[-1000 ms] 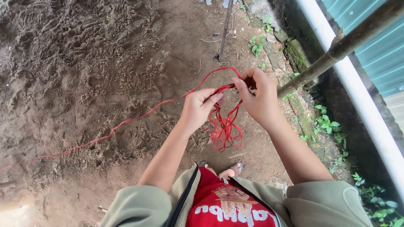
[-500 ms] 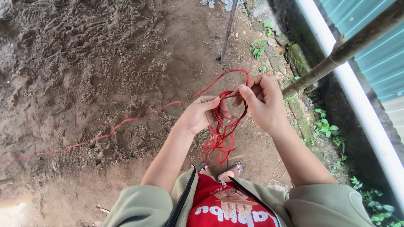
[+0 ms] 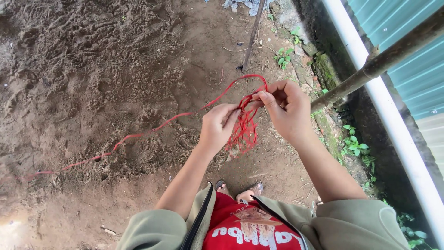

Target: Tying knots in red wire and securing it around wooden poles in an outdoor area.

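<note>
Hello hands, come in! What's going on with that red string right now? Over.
Left hand and right hand both pinching the red string, coils hanging between them. Long tail trails over the dirt ground. Nothing in the way.

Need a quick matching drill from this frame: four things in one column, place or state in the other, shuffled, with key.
Things:
1. red string
2. white pipe
3. wooden pole
4. coiled string bundle

Places or states:
A. hangs between the left hand and right hand
B. trails leftward across the bare soil
C. runs along the teal corrugated wall
D. slants across the upper right, above the pipe

Pairs: 1-B, 2-C, 3-D, 4-A
</note>
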